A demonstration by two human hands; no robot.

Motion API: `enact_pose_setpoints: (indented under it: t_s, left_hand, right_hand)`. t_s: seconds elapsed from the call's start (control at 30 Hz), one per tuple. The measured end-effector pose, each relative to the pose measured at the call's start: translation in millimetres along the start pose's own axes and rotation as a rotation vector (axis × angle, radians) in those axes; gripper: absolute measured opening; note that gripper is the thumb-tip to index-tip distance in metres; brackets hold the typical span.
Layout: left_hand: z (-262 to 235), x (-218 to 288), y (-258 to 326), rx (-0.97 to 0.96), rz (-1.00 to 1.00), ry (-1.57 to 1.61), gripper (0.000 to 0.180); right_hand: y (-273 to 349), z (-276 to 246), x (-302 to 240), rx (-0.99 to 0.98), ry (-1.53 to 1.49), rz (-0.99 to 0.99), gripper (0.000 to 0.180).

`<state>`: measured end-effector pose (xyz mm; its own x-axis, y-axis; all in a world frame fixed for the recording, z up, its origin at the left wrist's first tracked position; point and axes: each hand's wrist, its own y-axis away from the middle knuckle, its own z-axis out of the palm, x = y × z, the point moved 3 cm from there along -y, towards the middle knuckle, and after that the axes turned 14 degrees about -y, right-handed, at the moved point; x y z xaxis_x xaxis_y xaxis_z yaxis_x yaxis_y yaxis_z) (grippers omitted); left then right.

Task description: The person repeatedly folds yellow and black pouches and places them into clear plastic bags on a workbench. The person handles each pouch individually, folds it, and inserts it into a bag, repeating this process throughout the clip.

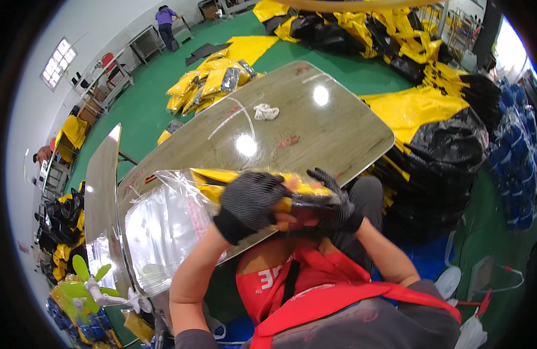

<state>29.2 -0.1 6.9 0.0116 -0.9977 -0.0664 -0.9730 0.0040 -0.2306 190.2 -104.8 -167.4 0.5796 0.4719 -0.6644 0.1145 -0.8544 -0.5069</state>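
My left hand (249, 200), in a black dotted glove with bare fingertips, closes round a folded yellow-and-black bundle of sheet material (313, 189) at the table's near edge. The bundle's black end is under my right hand (338, 205), gloved alike, its fingers bent over that end and partly blurred. Yellow material and a clear plastic film (181, 179) stretch left from my left hand. Whether the film wraps the whole bundle I cannot tell. Just left of my left forearm lies a pile of clear plastic bags (161, 235) on the wood-patterned table (222, 131).
A crumpled white cloth (265, 111) lies on the table. Beyond it, bagged yellow packs (207, 84) are heaped on the green floor. Piles of yellow-and-black material (437, 145) stand close at the right. A green-bladed fan (89, 285) is clamped lower left. A person in purple (165, 26) stands far back.
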Motion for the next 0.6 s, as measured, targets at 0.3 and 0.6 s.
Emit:
enact_pose_setpoints:
  t_s: [0.3,0.6]
  left_hand:
    - [70.4,35.4,24.3,1.153,-0.693,0.554,0.070]
    - [105.9,42.1,-6.7,0.871,-1.056,0.976,0.045]
  right_hand:
    - [-6.0,-35.1,-18.3,1.052,-1.097,0.198,0.028]
    - [-52.7,-7.3,-15.7,1.226,-1.640,0.241,0.057]
